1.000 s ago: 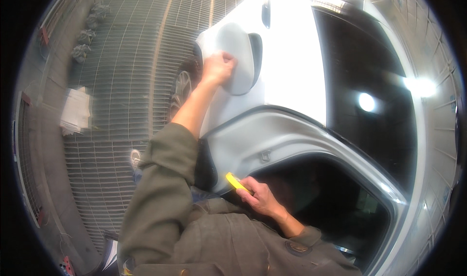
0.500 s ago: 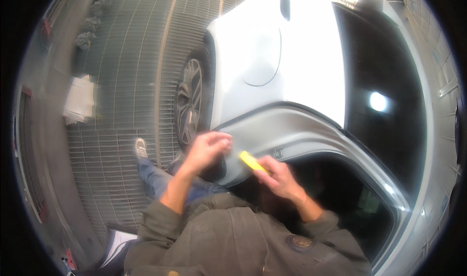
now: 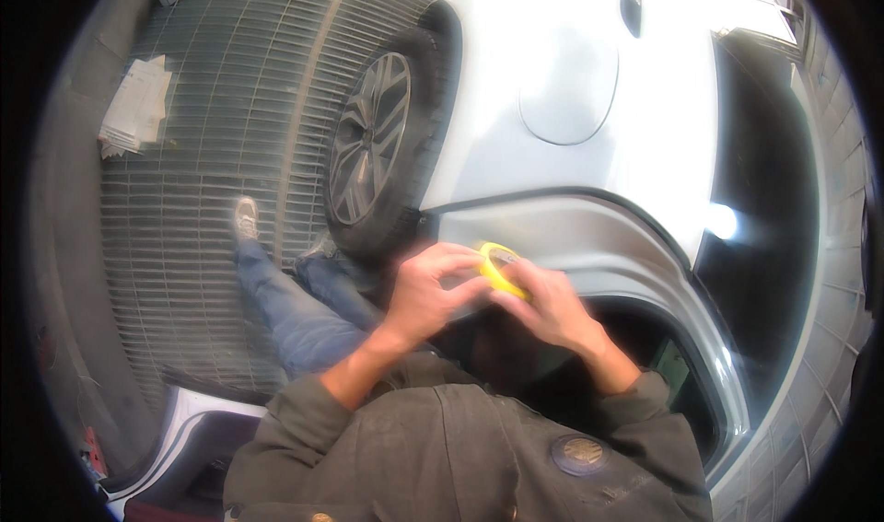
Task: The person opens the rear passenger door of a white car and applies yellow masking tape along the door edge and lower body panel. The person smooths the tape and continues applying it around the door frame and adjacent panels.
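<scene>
In front of my chest, over the car's door opening, my right hand (image 3: 555, 307) holds a roll of yellow tape (image 3: 490, 276) between thumb and fingers. The roll is tilted, so its ring shape and hollow middle show. My left hand (image 3: 425, 290) meets the roll from the left, thumb and fingertips drawn together at its edge. Whether a tape end is pinched there is too small to tell. Just beyond my hands is the bare silver door frame (image 3: 589, 237) of a silver-white car (image 3: 497, 71).
Left of the car body stands its rear wheel (image 3: 373, 140), close to my legs (image 3: 295, 301). Slatted metal grating (image 3: 175, 273) forms the floor, with a stack of papers (image 3: 136, 106) at far left. An opened car door (image 3: 170, 448) juts in at lower left. Dark rear glass (image 3: 764, 145) lies right.
The two hands have come together; my left hand now touches the tape roll. The roll has turned from edge-on to showing its ring. My view has shifted, and the wheel appears larger.
</scene>
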### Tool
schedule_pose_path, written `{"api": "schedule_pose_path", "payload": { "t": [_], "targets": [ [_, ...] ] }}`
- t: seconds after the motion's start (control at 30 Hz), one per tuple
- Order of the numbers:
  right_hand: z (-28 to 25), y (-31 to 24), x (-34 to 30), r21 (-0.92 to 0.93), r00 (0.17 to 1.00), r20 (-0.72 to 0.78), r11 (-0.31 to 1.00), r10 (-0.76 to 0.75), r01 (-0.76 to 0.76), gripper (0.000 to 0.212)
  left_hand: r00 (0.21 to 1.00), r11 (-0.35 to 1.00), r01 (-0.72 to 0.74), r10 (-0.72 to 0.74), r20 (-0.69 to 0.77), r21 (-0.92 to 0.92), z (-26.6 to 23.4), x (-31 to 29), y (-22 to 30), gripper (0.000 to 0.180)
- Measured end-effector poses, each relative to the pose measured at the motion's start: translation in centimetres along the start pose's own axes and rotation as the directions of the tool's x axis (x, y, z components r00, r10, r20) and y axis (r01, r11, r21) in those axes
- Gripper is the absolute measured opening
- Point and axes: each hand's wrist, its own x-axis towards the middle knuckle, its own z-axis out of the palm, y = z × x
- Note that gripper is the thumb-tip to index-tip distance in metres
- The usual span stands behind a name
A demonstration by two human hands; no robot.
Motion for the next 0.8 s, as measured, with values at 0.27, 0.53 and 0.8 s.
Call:
{"api": "schedule_pose_path", "payload": {
  "t": [0.27,0.53,0.8],
  "targets": [
    [1.7,0.0,1.3,-0.210,0.998,-0.028,0.977,-0.049,0.042,0.028,0.934,0.939,0.315,-0.333,-0.131,-0.141,1.2,-0.6,-1.7,0.019],
    [2.6,-0.2,2.3,-0.261,0.997,0.072,0.965,-0.009,0.027,0.030,0.918,0.836,0.376,-0.394,0.039,-0.399,0.9,-1.1,-5.2,0.019],
    [4.0,0.2,3.8,-0.234,0.986,0.163,0.972,0.046,-0.007,0.034,0.924,0.897,0.338,-0.374,-0.081,-0.286,-0.1,-1.8,-6.8,0.020]
  ]
}}
